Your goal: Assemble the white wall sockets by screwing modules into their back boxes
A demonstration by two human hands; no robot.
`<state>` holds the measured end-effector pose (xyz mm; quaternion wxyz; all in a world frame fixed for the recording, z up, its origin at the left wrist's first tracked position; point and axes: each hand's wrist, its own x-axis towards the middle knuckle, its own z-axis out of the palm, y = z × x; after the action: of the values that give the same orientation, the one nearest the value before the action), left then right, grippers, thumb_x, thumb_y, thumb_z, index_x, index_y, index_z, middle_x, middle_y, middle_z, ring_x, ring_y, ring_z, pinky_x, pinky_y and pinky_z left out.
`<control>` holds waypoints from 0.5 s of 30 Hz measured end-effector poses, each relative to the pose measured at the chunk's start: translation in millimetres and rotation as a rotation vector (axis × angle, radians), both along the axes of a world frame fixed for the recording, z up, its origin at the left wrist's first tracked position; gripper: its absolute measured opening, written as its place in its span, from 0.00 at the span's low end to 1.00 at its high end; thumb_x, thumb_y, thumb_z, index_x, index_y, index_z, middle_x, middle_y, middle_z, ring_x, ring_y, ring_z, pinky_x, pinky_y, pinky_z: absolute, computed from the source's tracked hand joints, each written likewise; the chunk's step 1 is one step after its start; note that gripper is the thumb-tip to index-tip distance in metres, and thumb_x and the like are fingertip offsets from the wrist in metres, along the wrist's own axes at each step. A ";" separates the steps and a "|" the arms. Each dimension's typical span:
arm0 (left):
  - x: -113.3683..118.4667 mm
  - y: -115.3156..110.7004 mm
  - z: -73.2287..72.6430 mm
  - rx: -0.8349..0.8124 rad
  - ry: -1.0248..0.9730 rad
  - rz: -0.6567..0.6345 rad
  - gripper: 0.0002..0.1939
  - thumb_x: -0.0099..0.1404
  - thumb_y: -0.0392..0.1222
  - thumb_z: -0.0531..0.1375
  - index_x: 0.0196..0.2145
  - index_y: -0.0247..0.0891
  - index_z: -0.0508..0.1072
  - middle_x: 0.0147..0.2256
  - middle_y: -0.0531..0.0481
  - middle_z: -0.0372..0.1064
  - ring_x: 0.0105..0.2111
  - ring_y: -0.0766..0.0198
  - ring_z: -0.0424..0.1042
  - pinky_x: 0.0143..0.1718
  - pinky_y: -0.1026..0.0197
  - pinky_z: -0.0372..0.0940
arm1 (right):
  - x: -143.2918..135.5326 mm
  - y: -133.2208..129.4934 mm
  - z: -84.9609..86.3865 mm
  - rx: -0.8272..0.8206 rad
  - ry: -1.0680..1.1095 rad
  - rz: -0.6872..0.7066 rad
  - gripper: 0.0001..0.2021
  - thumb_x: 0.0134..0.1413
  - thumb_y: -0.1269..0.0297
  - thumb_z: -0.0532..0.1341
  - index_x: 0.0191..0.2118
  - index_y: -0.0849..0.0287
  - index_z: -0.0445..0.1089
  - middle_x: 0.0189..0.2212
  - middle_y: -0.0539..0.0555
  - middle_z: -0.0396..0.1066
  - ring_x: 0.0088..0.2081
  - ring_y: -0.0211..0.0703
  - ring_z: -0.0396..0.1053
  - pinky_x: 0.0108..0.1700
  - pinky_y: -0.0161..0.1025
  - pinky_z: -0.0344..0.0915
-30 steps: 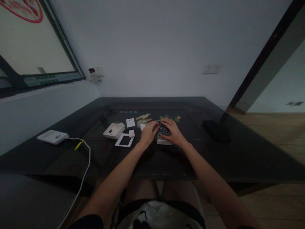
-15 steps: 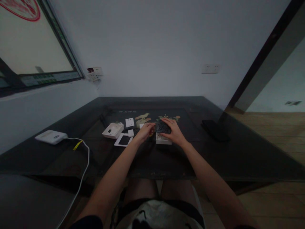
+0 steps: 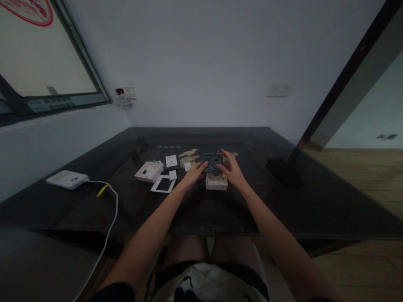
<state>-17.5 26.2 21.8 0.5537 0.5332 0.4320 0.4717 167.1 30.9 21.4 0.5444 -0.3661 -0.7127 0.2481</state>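
Observation:
Between my hands is a dark wall socket module (image 3: 213, 162), its contact side with slots and recesses facing me. My left hand (image 3: 195, 172) grips its left edge, thumb on the face. My right hand (image 3: 232, 168) holds the right side, with the thumb near the lower corner and the index finger stretched up past the top. Just below the module, a white open mounting box (image 3: 216, 183) sits on the black table. Left of my hands lie a white square frame (image 3: 163, 184), a small white piece (image 3: 173, 175) and another white piece (image 3: 187, 166).
Farther left are a second white mounting box (image 3: 149, 172) and a white-faced socket (image 3: 171, 161). A white device (image 3: 67, 179) with a cable (image 3: 116, 209) rests at the table's left. On the right lies a dark flat object (image 3: 284, 171). The dark table (image 3: 267, 214) meets the wall behind.
The socket module has turned from a tilted hold in my right hand to facing me more squarely. My left hand has moved onto its left edge, and my right fingers have spread.

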 end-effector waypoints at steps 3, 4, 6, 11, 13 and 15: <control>-0.9 0.9 1.0 0.027 0.011 0.043 0.20 0.56 0.56 0.61 0.32 0.34 0.70 0.22 0.54 0.64 0.20 0.73 0.60 0.20 0.69 0.48 | 2.2 6.6 -4.6 -0.255 0.209 0.055 0.30 0.50 0.51 0.61 0.57 0.56 0.57 0.42 0.59 0.69 0.40 0.49 0.71 0.39 0.49 0.71; -0.9 1.1 1.1 0.035 0.020 0.049 0.19 0.56 0.56 0.61 0.31 0.34 0.70 0.22 0.54 0.64 0.20 0.73 0.59 0.20 0.70 0.48 | 2.5 7.7 -5.5 -0.316 0.250 0.090 0.29 0.50 0.51 0.61 0.56 0.55 0.57 0.38 0.56 0.70 0.36 0.46 0.71 0.37 0.47 0.71; -0.5 1.3 1.3 0.049 0.044 0.048 0.19 0.57 0.55 0.61 0.31 0.34 0.70 0.23 0.54 0.63 0.20 0.73 0.59 0.20 0.70 0.48 | 2.6 8.0 -5.9 -0.384 0.299 0.153 0.26 0.49 0.54 0.62 0.54 0.54 0.58 0.34 0.52 0.70 0.33 0.44 0.71 0.35 0.44 0.72; 1.0 -0.1 2.5 0.084 0.090 0.033 0.21 0.58 0.57 0.60 0.33 0.33 0.71 0.23 0.54 0.62 0.19 0.74 0.57 0.19 0.70 0.47 | 1.8 5.5 -3.7 -0.410 0.318 0.199 0.22 0.49 0.57 0.62 0.51 0.52 0.61 0.30 0.49 0.69 0.32 0.42 0.71 0.35 0.42 0.71; 1.4 -1.1 3.7 0.087 0.098 0.047 0.21 0.57 0.57 0.60 0.33 0.33 0.71 0.23 0.54 0.62 0.19 0.74 0.56 0.19 0.69 0.46 | 1.8 5.6 -3.7 -0.430 0.318 0.189 0.21 0.49 0.57 0.62 0.50 0.52 0.61 0.29 0.49 0.69 0.31 0.42 0.71 0.34 0.42 0.71; 1.5 -2.2 5.0 0.080 0.101 0.054 0.21 0.57 0.57 0.60 0.33 0.33 0.71 0.22 0.55 0.61 0.18 0.74 0.55 0.18 0.69 0.45 | 1.9 6.0 -4.2 -0.449 0.324 0.182 0.21 0.48 0.58 0.63 0.49 0.53 0.61 0.29 0.49 0.70 0.29 0.41 0.70 0.33 0.42 0.71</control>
<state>-16.0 24.0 26.9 0.4963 0.5663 0.4544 0.4759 169.0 36.9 17.3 0.5318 -0.3676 -0.5738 0.5028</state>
